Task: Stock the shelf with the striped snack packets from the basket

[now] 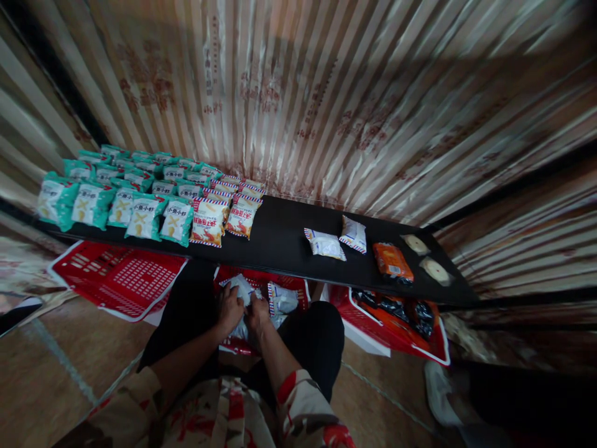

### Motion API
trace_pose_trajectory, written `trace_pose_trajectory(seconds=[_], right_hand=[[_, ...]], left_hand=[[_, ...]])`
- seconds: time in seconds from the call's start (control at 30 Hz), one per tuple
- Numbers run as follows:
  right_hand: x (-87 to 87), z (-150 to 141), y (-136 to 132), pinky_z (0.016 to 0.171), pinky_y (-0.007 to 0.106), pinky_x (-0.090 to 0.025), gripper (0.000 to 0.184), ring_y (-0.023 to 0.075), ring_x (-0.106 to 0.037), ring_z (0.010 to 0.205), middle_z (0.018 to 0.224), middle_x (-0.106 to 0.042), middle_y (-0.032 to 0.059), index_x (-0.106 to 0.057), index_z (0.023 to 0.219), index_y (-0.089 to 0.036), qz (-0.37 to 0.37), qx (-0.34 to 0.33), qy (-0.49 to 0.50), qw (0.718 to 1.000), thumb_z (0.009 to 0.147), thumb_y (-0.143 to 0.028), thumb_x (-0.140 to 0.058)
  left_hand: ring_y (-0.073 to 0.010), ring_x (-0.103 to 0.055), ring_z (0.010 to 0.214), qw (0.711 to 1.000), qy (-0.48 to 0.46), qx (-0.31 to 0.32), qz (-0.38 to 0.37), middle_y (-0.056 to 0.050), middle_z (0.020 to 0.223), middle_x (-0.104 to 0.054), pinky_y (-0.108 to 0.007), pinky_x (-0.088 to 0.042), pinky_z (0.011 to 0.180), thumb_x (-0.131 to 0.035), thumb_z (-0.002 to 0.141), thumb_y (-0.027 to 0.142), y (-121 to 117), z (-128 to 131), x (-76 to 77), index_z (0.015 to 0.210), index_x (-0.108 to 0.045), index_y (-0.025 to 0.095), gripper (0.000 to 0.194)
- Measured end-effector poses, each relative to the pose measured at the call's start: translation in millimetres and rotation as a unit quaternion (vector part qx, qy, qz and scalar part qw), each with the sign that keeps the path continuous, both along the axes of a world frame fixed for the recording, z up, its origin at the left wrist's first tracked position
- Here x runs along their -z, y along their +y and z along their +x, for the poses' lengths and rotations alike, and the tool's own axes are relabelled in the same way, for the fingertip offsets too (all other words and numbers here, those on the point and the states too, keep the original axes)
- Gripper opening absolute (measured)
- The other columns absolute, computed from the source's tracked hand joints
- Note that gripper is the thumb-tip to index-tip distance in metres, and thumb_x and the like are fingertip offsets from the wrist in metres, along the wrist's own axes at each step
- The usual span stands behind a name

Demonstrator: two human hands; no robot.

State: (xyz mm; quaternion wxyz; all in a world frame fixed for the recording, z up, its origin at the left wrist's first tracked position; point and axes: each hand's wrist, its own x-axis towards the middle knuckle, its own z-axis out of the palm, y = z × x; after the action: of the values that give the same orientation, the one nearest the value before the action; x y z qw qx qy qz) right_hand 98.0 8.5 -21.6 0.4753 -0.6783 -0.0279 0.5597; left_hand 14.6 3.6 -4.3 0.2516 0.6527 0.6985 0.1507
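Low between my knees, my left hand (230, 310) and my right hand (257, 315) hold a snack bag (240, 287), its pale back side facing up. The fingers of both hands are closed on its near edge; some fingertips are hidden. The bag is over a red plastic basket (302, 292) under the shelf edge. Another pale snack bag (283, 299) with a striped edge lies in that basket, right of my right hand. More silvery bags lie partly covered below my hands.
The black shelf (275, 233) carries several green snack bags (142, 216), orange-and-white shrimp snack bags (208, 221), two face-down bags (325, 244), an orange packet (392, 261) and two round pale items (435, 272). Red baskets (116, 277) stand below; the right basket (436, 342) holds orange-and-black packets. A person's shoe (438, 395) shows at right.
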Motion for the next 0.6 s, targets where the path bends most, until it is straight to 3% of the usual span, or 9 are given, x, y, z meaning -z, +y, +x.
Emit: trace_pose_trajectory(seconds=[0.17,0.4,0.6], right_hand=[[3.4,6.3,-12.2,0.045,0.022,-0.044,0.004,0.0123,-0.055,0.052,0.06,-0.054,-0.0026,-0.045,0.084,-0.022,-0.028,0.009,-0.028,0.999,0.08,-0.022,-0.046],[2.7,21.6,-19.0,0.055,0.023,-0.048,0.014,0.0129,-0.06,0.058,0.064,-0.058,-0.0015,-0.047,0.093,-0.021,-0.004,0.002,-0.094,0.996,0.081,-0.025,-0.04],[9.0,42.2,-21.4,0.062,0.023,-0.05,0.025,0.0138,-0.062,0.067,0.072,-0.062,0.0017,-0.047,0.098,-0.02,0.052,-0.074,-0.177,0.98,0.085,-0.032,-0.028]], left_hand=[[-0.0264,-0.046,0.12,0.999,0.017,0.036,0.016,-0.013,0.137,-0.044,-0.039,-0.036,0.102,-0.044,0.077,0.012,-16.4,2.9,1.2,0.119,-0.055,0.011,0.043],[-0.0292,-0.044,0.119,0.99,0.027,0.099,0.099,-0.012,0.13,-0.052,-0.046,-0.035,0.1,-0.043,0.082,0.021,-22.5,-0.2,-10.7,0.123,-0.053,0.013,0.043],[-0.0268,-0.028,0.134,0.959,0.032,0.214,0.183,-0.013,0.139,-0.042,-0.047,-0.022,0.109,-0.038,0.085,0.023,-29.8,-2.2,-25.1,0.126,-0.049,0.01,0.044]])
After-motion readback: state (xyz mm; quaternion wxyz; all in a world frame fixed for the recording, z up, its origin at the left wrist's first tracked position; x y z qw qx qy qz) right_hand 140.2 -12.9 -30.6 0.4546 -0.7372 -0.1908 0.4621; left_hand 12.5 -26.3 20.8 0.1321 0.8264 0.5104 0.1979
